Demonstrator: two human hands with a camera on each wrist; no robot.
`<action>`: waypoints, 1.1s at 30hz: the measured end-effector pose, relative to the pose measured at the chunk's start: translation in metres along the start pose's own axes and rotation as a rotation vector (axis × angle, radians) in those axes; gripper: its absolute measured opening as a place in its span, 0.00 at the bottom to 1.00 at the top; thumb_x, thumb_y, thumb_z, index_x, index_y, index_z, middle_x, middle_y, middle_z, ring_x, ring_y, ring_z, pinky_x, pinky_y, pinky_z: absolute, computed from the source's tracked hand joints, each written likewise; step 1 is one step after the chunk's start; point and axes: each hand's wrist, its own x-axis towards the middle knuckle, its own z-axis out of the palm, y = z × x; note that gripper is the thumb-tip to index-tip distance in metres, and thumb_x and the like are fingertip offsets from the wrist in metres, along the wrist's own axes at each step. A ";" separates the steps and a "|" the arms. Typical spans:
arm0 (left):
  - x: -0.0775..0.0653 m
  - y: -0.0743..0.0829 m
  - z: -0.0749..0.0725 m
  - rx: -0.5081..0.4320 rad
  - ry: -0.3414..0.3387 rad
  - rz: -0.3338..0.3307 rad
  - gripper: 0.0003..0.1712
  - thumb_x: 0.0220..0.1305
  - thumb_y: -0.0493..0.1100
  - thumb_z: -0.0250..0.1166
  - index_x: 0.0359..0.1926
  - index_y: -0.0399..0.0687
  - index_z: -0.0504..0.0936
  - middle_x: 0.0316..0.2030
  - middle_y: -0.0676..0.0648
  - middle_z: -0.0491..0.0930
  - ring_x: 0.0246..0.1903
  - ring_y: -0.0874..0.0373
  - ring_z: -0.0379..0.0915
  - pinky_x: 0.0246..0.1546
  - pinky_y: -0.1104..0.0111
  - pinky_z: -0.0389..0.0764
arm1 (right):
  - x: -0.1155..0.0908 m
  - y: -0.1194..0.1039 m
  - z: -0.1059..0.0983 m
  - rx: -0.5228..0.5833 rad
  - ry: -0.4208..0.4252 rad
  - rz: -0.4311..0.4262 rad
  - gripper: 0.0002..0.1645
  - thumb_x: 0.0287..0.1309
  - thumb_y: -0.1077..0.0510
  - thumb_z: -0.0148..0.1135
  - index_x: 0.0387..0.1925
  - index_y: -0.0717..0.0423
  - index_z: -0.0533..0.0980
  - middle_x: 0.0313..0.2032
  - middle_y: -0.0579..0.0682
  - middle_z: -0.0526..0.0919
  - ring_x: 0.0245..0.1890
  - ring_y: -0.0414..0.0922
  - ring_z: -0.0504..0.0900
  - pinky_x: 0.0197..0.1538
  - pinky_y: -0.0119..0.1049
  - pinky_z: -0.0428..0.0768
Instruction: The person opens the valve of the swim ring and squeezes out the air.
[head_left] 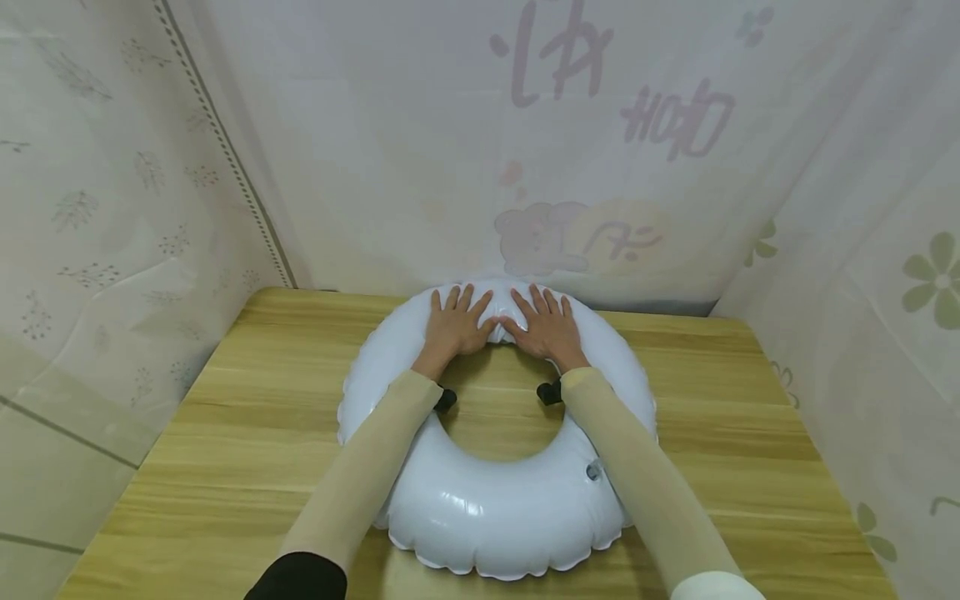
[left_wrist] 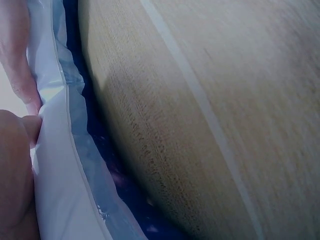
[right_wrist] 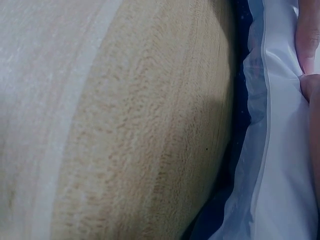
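A white inflatable swim ring (head_left: 480, 512) lies flat on the wooden table, puffed up with a scalloped outer seam. On its far side rests my left hand (head_left: 456, 327), fingers spread and straight. My right hand (head_left: 549, 329) lies beside it in the same way, and the two thumbs touch or nearly touch at the middle. A small clear valve (head_left: 593, 471) shows on the ring near my right forearm. In the left wrist view the ring's inner wall and seam (left_wrist: 60, 165) run past the fingers; the right wrist view shows the same inner wall (right_wrist: 285, 150).
The wooden table (head_left: 247, 450) extends to both sides of the ring and shows through its hole. Behind it hangs a pale printed curtain (head_left: 390, 167), with further patterned sheets (head_left: 112, 208) at left and right. Black wrist mounts (head_left: 550, 392) sit under both wrists.
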 end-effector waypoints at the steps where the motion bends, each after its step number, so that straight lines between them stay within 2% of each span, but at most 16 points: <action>1: 0.000 0.000 0.000 0.000 -0.002 0.000 0.37 0.79 0.67 0.33 0.83 0.68 0.43 0.84 0.45 0.40 0.83 0.44 0.34 0.80 0.40 0.31 | 0.001 0.000 0.000 -0.006 -0.008 0.002 0.46 0.71 0.21 0.27 0.83 0.31 0.39 0.84 0.52 0.39 0.84 0.56 0.39 0.82 0.61 0.33; 7: 0.000 0.000 -0.002 -0.002 0.008 0.002 0.37 0.80 0.67 0.33 0.83 0.68 0.43 0.83 0.45 0.40 0.83 0.44 0.34 0.80 0.40 0.31 | 0.005 0.001 0.001 -0.035 -0.007 0.006 0.45 0.71 0.21 0.25 0.82 0.30 0.38 0.84 0.52 0.38 0.84 0.56 0.38 0.82 0.61 0.33; 21: 0.000 0.001 0.000 0.015 0.000 -0.004 0.37 0.80 0.67 0.33 0.83 0.68 0.44 0.83 0.45 0.41 0.83 0.44 0.35 0.80 0.41 0.32 | 0.000 -0.001 0.000 -0.019 -0.012 0.002 0.46 0.71 0.21 0.26 0.82 0.31 0.41 0.84 0.52 0.40 0.84 0.56 0.39 0.82 0.61 0.33; 28: -0.001 0.002 -0.001 0.015 -0.012 -0.004 0.37 0.80 0.67 0.33 0.83 0.67 0.44 0.83 0.45 0.41 0.83 0.44 0.34 0.80 0.40 0.31 | 0.000 -0.001 -0.001 -0.033 -0.027 -0.001 0.46 0.71 0.21 0.25 0.83 0.32 0.41 0.83 0.53 0.41 0.83 0.57 0.39 0.82 0.61 0.33; 33: -0.003 0.002 -0.003 0.008 -0.017 0.001 0.36 0.80 0.66 0.33 0.83 0.66 0.46 0.83 0.44 0.41 0.83 0.43 0.34 0.80 0.41 0.32 | 0.000 -0.002 -0.001 -0.060 -0.063 0.009 0.45 0.72 0.22 0.23 0.82 0.32 0.38 0.83 0.52 0.38 0.84 0.56 0.37 0.82 0.59 0.32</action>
